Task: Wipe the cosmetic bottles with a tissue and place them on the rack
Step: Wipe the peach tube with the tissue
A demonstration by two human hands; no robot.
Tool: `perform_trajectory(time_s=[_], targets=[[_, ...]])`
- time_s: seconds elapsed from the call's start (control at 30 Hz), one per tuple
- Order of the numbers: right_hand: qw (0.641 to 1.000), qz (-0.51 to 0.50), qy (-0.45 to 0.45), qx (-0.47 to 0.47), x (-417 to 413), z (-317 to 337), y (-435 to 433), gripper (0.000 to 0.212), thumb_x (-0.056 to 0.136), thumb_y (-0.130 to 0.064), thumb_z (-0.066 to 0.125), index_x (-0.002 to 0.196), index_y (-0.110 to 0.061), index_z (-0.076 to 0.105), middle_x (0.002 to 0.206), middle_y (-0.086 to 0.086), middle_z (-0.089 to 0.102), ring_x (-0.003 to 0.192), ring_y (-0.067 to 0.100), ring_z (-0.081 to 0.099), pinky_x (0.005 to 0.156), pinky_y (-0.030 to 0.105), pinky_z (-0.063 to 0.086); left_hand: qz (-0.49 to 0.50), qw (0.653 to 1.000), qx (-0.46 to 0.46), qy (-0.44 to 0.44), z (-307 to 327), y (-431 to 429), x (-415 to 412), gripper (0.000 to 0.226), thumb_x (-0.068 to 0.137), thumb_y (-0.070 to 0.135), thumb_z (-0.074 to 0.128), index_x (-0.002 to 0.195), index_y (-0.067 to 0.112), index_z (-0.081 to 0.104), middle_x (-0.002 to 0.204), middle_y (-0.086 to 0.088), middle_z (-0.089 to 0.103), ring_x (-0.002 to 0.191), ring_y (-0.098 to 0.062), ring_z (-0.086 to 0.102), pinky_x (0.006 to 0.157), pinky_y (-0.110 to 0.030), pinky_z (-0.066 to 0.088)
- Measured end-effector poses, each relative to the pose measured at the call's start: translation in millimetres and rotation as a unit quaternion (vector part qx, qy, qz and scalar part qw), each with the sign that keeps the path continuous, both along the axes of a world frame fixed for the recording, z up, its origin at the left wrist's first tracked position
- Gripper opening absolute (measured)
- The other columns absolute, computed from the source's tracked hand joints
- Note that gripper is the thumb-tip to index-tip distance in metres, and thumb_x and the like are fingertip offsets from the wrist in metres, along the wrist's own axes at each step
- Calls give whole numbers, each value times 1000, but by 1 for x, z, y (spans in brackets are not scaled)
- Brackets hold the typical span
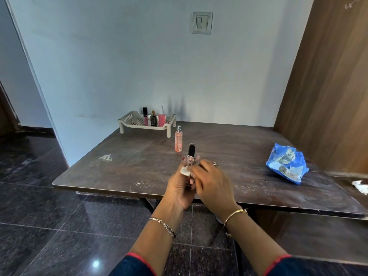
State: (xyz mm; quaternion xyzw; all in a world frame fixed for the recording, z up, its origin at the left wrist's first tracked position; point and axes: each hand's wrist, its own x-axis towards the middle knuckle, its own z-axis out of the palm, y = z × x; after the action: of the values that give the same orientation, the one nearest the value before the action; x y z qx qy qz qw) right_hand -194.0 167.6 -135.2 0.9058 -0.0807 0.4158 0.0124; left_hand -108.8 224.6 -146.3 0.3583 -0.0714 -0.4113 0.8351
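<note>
My left hand [179,188] grips a slim cosmetic tube [190,158] with a black cap, held upright over the table's front edge. A white tissue [185,171] is pressed against the tube between both hands. My right hand [214,182] closes on the tube and tissue from the right. A cream plastic rack [127,119] stands at the back of the table against the wall. It holds a pink lip gloss [145,116], a small dark bottle [153,118] and a pink pump bottle [161,117]. A peach spray bottle [178,139] stands on the table in front of the rack.
A blue tissue packet [287,163] lies on the right side of the dark wooden table [123,170]. A crumpled white tissue [360,187] sits at the far right edge. A wooden panel [328,86] borders the right. Dark glossy floor tiles [39,216] lie to the left.
</note>
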Motion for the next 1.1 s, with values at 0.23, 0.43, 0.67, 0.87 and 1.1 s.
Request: perform_trajectory(time_s=[0.23,0.43,0.67,0.87,1.1], targets=[[996,-62,-56,34,16,17,-20,29,80,-19,37,90,-17,65,80,-1,60,66,18,58,60,31,47,-5,1000,10,-28,-8,-6,1,29,89,40,57,84,12,62,62,1,57,33,-4,36,30,-16,25],[995,-28,-32,88,34,13,-23,16,81,-10,55,92,-17,65,81,1,58,67,21,56,54,28,39,27,997,36,-56,-6,-15,17,39,86,54,54,72,19,61,51,6,52,33,-3,33,33,-15,23],[995,39,28,88,30,-14,-12,10,82,-12,58,79,-21,55,76,-4,55,62,16,51,50,32,44,97,994,31,-43,-19,-23,45,51,61,59,79,87,15,77,66,-2,49,63,-18,46,79,-36,46],[987,29,57,145,42,-10,-20,16,83,-12,59,93,-22,66,88,-7,62,75,12,56,63,28,47,158,972,120,-125,-3,-10,66,40,80,51,64,81,13,74,59,5,49,49,-8,35,49,-24,30],[897,44,13,440,106,11,-33,16,83,-9,66,97,-15,69,92,-3,70,83,15,65,71,20,49,211,932,177,-236,45,9,135,30,84,33,66,95,6,70,70,4,63,63,0,53,61,-18,36]])
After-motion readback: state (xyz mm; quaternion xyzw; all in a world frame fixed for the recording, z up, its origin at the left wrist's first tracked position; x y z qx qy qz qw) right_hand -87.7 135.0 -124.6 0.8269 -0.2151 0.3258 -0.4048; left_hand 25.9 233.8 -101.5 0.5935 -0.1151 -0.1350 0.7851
